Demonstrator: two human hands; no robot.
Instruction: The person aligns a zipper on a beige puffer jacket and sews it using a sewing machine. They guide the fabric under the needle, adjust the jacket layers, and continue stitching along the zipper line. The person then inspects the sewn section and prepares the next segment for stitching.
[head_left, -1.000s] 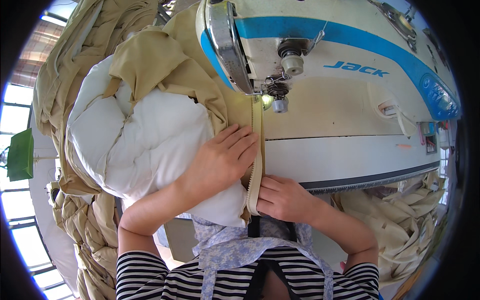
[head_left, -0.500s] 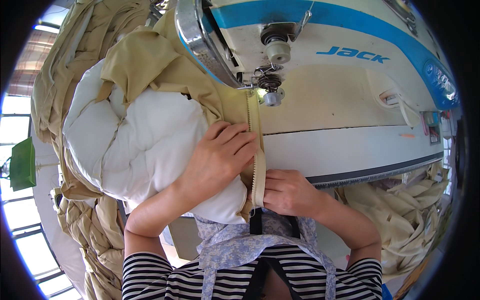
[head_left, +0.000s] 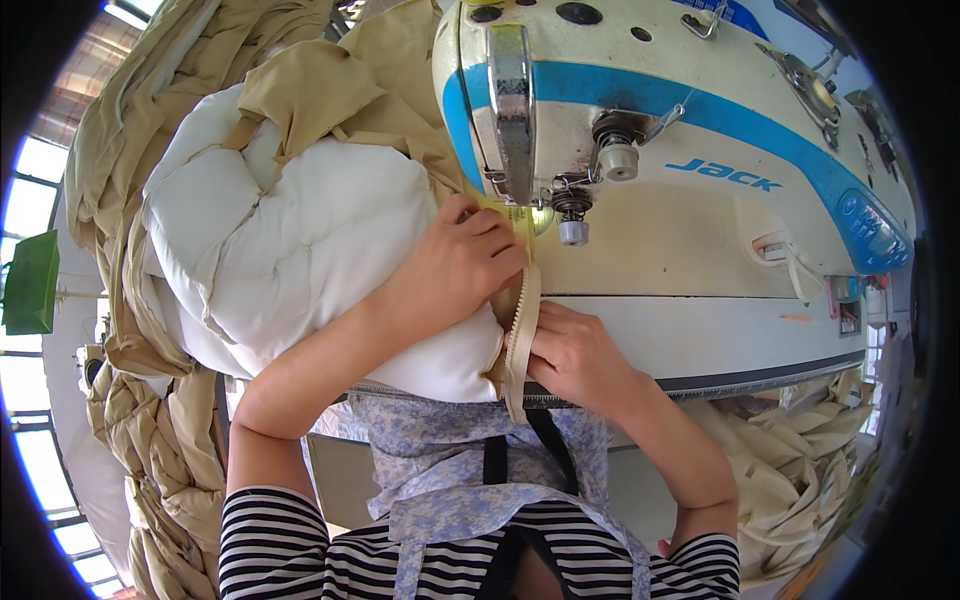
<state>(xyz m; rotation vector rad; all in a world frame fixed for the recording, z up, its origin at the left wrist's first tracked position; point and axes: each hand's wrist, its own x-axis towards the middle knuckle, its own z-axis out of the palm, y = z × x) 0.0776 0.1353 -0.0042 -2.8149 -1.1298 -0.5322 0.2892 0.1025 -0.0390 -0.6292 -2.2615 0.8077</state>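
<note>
**Padded cushion and zipper tape being held at a sewing machine**

A white quilted cushion, partly wrapped in a beige fabric cover, is being pressed against the desk in front of an industrial sewing machine. The machine is cream with a blue band, and its needle area is being lit by a small lamp just above the work.

The left hand is being laid over the right edge of the cushion, fingers curled and bearing down on the padding and the beige seam right beside the presser foot. It is being used flat and pressing rather than closed around anything.

The right hand is being held just beside it, on the near edge of the desk. Its fingers are being pinched onto a beige zipper tape, which is running in a narrow strip from under the needle area down toward the person, its loose end hanging over the desk edge. The tape is lying between the two hands, touching both.

More beige quilted fabric is being piled in heaps to the left, and further folds are being shown at the lower right below the desk. A striped top and a floral apron are being worn by the person.
</note>
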